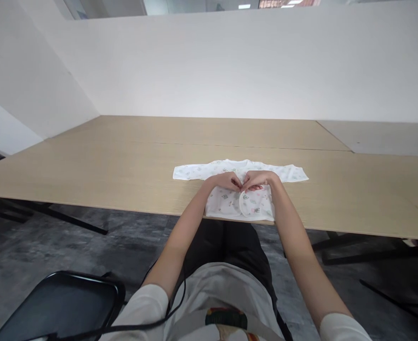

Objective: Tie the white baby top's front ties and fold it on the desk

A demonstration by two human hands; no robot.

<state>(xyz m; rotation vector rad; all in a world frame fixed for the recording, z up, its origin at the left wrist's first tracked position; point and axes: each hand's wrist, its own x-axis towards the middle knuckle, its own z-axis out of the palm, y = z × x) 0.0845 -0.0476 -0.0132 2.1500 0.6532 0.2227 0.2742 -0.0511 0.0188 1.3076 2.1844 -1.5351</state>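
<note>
A white baby shirt [223, 203] with small printed figures lies spread on the wooden table, its long sleeves stretched out to both sides and its lower edge near the table's front edge. My left hand [230, 181] and my right hand [255, 179] meet at the middle of its front. The fingers of both hands are pinched on the shirt's front edge, where one rounded panel overlaps the other. My fingertips nearly touch each other. Whatever small part of the fabric sits between them is hidden by the fingers.
The light wooden table [123, 166] reaches back to a white wall [209, 71]. A black chair [66, 303] stands at the lower left. A black cable [152, 326] runs across my left side. Dark table legs [66, 218] show below the table.
</note>
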